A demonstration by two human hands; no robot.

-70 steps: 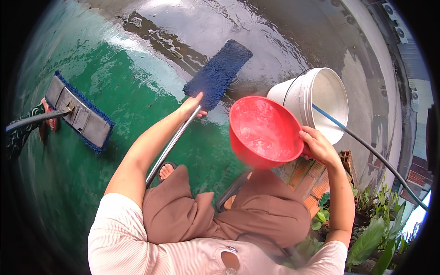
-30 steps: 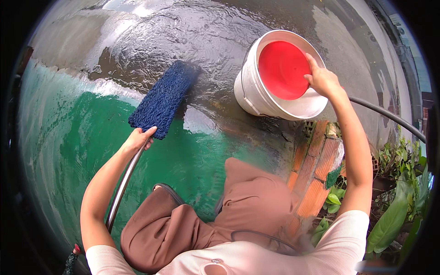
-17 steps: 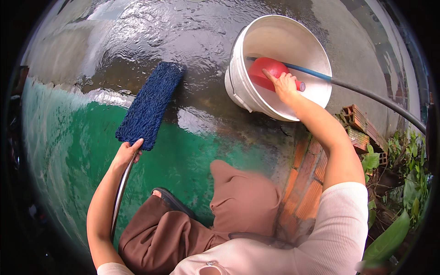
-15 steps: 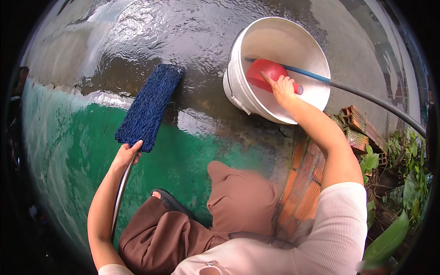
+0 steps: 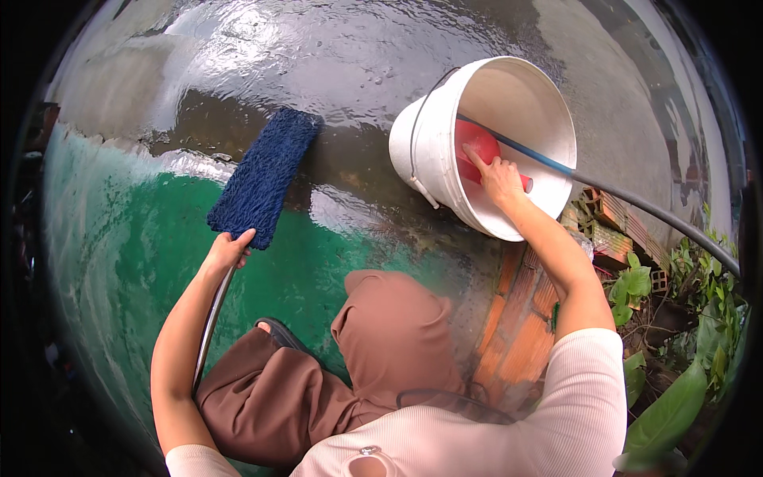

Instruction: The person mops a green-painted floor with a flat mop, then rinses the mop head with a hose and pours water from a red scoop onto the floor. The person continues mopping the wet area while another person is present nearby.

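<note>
My left hand is closed around the metal pole of a flat mop, close to its head. The mop's blue shaggy pad faces up, slanting over the wet floor. My right hand reaches into a white bucket and grips a red plastic dipper, index finger stretched along it. The bucket leans with its mouth toward me and the right; its wire handle hangs along the left side. A dark hose with a blue end runs over the rim into the bucket, beside the dipper.
Wet grey concrete lies ahead, and green-painted floor spreads around my legs. Orange bricks edge the floor on the right, with broken hollow bricks and leafy plants beyond. The hose crosses at right.
The bucket has come nearer to me, with the dipper and my right hand in it. Its wire handle stands out more from the side. The mop has barely shifted.
</note>
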